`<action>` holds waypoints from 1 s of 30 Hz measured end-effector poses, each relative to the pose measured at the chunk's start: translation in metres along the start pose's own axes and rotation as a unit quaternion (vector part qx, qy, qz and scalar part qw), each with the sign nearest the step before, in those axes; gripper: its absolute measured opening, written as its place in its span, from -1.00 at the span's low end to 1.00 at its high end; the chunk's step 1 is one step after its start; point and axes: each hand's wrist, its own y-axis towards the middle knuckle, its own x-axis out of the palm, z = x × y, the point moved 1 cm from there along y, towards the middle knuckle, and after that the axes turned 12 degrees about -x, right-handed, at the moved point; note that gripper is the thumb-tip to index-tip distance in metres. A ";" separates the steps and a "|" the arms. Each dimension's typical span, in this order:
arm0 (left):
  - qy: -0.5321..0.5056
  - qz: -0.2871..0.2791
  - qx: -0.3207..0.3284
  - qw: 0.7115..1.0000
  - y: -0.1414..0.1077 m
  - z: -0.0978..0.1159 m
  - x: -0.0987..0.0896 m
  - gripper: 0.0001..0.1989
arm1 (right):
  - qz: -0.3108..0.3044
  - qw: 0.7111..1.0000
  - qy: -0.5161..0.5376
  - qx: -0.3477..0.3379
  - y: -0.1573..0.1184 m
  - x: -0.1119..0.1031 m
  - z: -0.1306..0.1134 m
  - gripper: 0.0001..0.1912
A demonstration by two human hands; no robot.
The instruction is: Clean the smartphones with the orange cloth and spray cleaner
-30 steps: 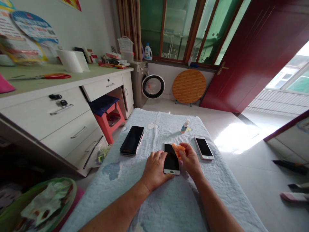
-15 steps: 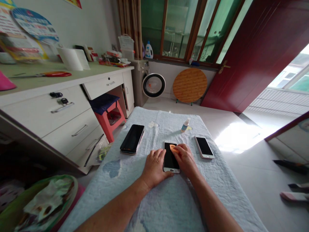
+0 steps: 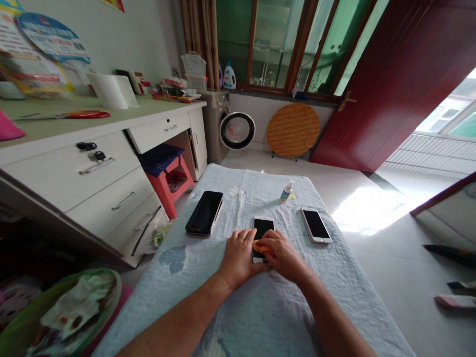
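Note:
A white smartphone (image 3: 264,224) lies face up on the cloth-covered table, its dark screen partly covered by my hands. Along its left edge, my left hand (image 3: 238,255) grips it, thumb across the bottom end and fingers at the side. My right hand (image 3: 279,252) pinches a small orange cloth (image 3: 260,246) and presses it on the lower half of the screen. To the right lies another white phone (image 3: 316,225), face up. Stacked phones (image 3: 204,213) with a black screen on top lie to the left. A small spray bottle (image 3: 286,192) stands upright behind.
A pale blue quilted cloth (image 3: 245,183) covers the table. At the lower left is a green-rimmed waste basket (image 3: 118,285) with used tissues. A red stool (image 3: 169,186) stands by the white desk (image 3: 111,163). The washing machine door (image 3: 238,130) hangs open at the back.
My right hand has slid the orange cloth down the phone's screen, from near the top towards the lower half. The left hand stays on the phone's left side.

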 end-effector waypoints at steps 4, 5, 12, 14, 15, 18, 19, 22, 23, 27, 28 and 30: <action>0.003 0.001 0.002 1.000 0.000 0.000 0.000 -0.25 | -0.050 0.998 0.034 -0.013 -0.005 -0.010 -0.006 -0.70; 0.004 0.001 0.000 1.000 0.000 0.000 0.000 -0.25 | -0.057 0.997 0.041 -0.010 -0.007 -0.012 -0.006 -0.70; 0.019 -0.002 0.005 1.000 0.001 -0.002 0.003 -0.13 | -0.005 0.998 0.011 0.064 -0.013 -0.010 0.017 -0.69; 0.020 -0.004 0.009 1.000 0.001 -0.002 0.002 -0.14 | 0.024 0.996 -0.021 0.077 -0.012 -0.006 0.024 -0.72; 0.020 -0.005 0.009 1.000 0.001 -0.001 0.002 -0.15 | 0.037 0.995 -0.038 0.082 -0.010 -0.004 0.027 -0.73; 0.019 -0.008 0.006 1.000 0.001 0.000 0.000 -0.17 | 0.070 0.990 -0.083 0.094 -0.005 0.004 0.032 -0.73; 0.018 -0.008 0.006 1.000 0.001 0.000 0.001 -0.17 | 0.078 0.988 -0.091 0.095 -0.003 0.006 0.032 -0.73; 0.010 -0.004 0.007 1.000 0.001 -0.001 0.002 -0.10 | 0.092 0.987 -0.099 0.090 0.004 0.011 0.028 -0.74; 0.005 -0.003 0.005 1.000 0.001 -0.001 0.002 -0.06 | 0.092 0.987 -0.098 0.086 0.006 0.011 0.026 -0.74; -0.011 -0.008 -0.008 1.000 0.001 -0.002 0.002 0.05 | 0.071 0.992 -0.086 0.058 0.011 0.010 0.018 -0.74; -0.012 -0.011 -0.010 1.000 0.001 -0.002 0.002 0.04 | 0.063 0.994 -0.079 0.045 0.011 0.010 0.016 -0.74; -0.012 -0.013 -0.011 1.000 0.001 -0.001 0.001 0.01 | 0.046 0.997 -0.062 0.020 0.010 0.009 0.012 -0.73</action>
